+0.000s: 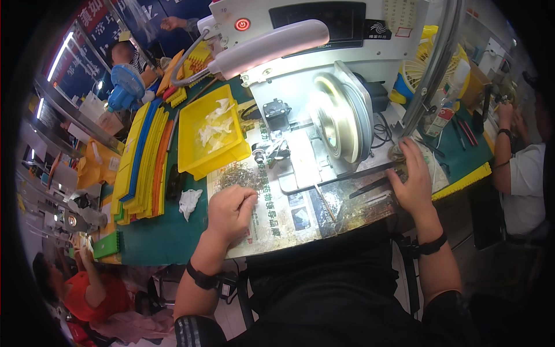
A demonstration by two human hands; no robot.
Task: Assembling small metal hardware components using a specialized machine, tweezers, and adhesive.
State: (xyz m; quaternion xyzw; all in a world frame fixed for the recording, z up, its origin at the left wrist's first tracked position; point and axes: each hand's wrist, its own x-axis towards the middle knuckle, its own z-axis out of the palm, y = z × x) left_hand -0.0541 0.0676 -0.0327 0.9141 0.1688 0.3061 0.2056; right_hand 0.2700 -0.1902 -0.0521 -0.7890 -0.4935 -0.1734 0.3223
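Left hand (231,213) is curled nearly into a fist, knuckles up, right beside the pile of small metal bits (236,175); fingertips hidden, can't tell if it's gripping anything. Right hand (414,180) is half spread, thumb and fingers apart, next to the dark slim tool (370,186); can't tell if thumb touches it. Wheel (335,118) face is washed out by glare, machine housing (263,110) cut off at top, lamp (277,49) blocks part of its panel. Bench (147,240) is green, with stained printed sheet (267,228) under the metal bits. Yellow bin (217,165) with white scraps sits left of the machine. Room: blue fan (125,87), co-workers both sides, edges dark and warped.
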